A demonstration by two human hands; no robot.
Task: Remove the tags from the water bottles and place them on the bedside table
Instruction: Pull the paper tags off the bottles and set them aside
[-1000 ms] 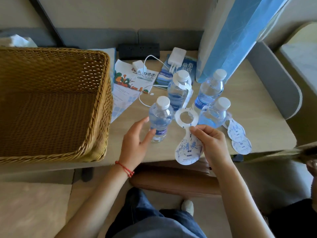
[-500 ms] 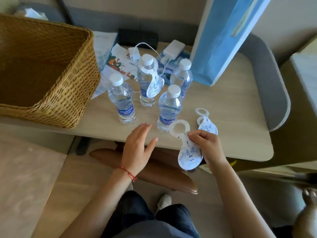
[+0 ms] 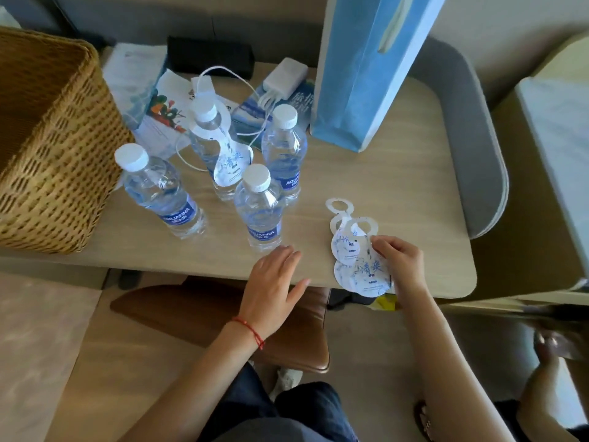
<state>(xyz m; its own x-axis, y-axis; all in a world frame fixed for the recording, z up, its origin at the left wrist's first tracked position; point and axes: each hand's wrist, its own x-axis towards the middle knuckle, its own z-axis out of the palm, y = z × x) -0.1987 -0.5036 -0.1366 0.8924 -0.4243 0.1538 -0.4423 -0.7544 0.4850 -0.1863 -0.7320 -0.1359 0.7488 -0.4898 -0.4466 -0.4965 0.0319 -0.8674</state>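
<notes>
Several clear water bottles with white caps stand on the wooden bedside table (image 3: 398, 173). The back bottle (image 3: 210, 138) wears a white neck tag (image 3: 228, 161). The left bottle (image 3: 159, 191), front bottle (image 3: 259, 208) and right bottle (image 3: 283, 151) carry no tags. My right hand (image 3: 398, 260) pinches a white and blue tag (image 3: 371, 271) and lays it over two loose tags (image 3: 342, 231) near the table's front edge. My left hand (image 3: 275, 282) hovers open at that edge, just below the front bottle, holding nothing.
A large wicker basket (image 3: 47, 154) fills the table's left end. A tall blue paper bag (image 3: 369, 68) stands at the back. Leaflets (image 3: 159, 106), a white charger (image 3: 287, 78) with cables and a black case (image 3: 210, 55) lie behind the bottles. A brown chair seat (image 3: 204, 311) sits below.
My right hand has carried the removed tag rightward and down onto the loose tags. My left hand has left the bottle and drawn back to the table's edge. The view shifted.
</notes>
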